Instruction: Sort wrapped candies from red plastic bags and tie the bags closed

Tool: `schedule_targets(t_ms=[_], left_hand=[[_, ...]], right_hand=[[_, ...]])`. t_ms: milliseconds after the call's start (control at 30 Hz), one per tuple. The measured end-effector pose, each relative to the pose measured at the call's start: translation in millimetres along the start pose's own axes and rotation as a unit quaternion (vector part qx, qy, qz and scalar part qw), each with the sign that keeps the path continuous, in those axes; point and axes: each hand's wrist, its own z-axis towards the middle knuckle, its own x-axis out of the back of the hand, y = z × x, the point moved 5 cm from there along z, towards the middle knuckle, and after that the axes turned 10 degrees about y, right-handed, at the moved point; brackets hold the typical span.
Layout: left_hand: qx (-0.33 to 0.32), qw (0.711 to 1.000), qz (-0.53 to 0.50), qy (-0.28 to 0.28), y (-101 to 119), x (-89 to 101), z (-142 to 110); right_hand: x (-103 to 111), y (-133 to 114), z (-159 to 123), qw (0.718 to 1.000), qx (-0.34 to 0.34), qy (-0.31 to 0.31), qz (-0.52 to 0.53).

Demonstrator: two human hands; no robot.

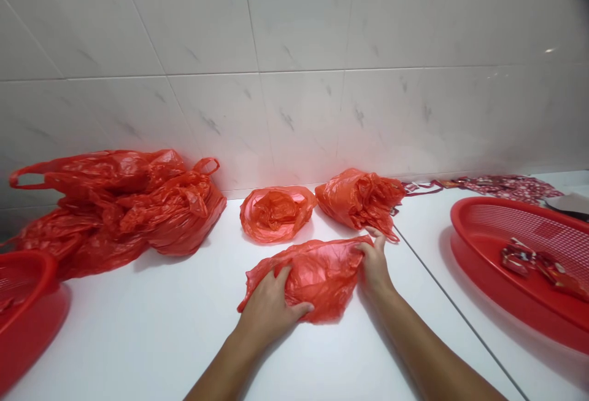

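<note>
A red plastic bag (317, 278) lies spread on the white table in front of me, crumpled, with its mouth held wide. My left hand (269, 309) grips its left side, with the fingers over the film and the thumb along the near edge. At the right end of the rim, my right hand (375, 263) pinches the film between thumb and fingers. Just behind is a second red plastic bag (277, 212), standing with its rim rolled open. A gathered red plastic bag (361, 198) sits close beyond my right hand.
A heap of red plastic bags (133, 205) lies at the left by the tiled wall (299, 106). A red basket (478, 266) with small wrapped packets (534, 260) stands right; another red basket (46, 303) is left. Patterned cloth (506, 186) lies behind. A seam crosses the table.
</note>
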Motion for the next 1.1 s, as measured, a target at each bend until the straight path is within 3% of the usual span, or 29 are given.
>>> schedule_targets(t_ms=[67, 133, 300, 367, 433, 500, 567, 667, 767, 867, 1000, 1100], left_hand=[[0.006, 0.999, 0.031, 0.034, -2, 1.0, 2], [0.009, 0.996, 0.062, 0.068, -5, 2.9, 4], [-0.001, 0.990, 0.074, 0.117, -10, 5.6, 6], [-0.017, 0.989, 0.069, 0.132, -8, 4.7, 3], [-0.051, 0.986, 0.056, 0.150, -1, 2.4, -2], [-0.114, 0.981, 0.024, 0.155, 10, -1.5, -8], [-0.191, 0.971, -0.017, 0.144, 23, -5.4, -14], [-0.262, 0.952, -0.044, 0.155, 35, -2.7, -19], [-0.290, 0.935, -0.081, 0.187, 38, 9.2, -19], [-0.288, 0.929, -0.173, 0.154, 37, 16.5, -17], [-0.214, 0.941, -0.252, 0.075, 28, 10.9, -10], [-0.163, 0.948, -0.249, 0.111, 17, 10.9, -2]], right_hand=[[1, -14, -8, 0.995, 0.097, -0.002, -0.035], [-2, -28, -21, 0.971, 0.218, -0.010, -0.093], [-9, -56, -68, 0.873, 0.469, 0.001, -0.135], [-11, -67, -89, 0.836, 0.539, -0.038, -0.101], [-16, -73, -108, 0.801, 0.579, -0.132, -0.078], [-24, -69, -120, 0.777, 0.576, -0.237, -0.089], [-33, -57, -120, 0.771, 0.545, -0.302, -0.133], [-41, -30, -99, 0.783, 0.453, -0.307, -0.297], [-36, -7, -73, 0.761, 0.312, -0.282, -0.494], [-29, 0, -65, 0.734, 0.225, -0.312, -0.559], [-26, 7, -64, 0.725, 0.175, -0.346, -0.569], [-26, 17, -63, 0.713, 0.151, -0.369, -0.577]])
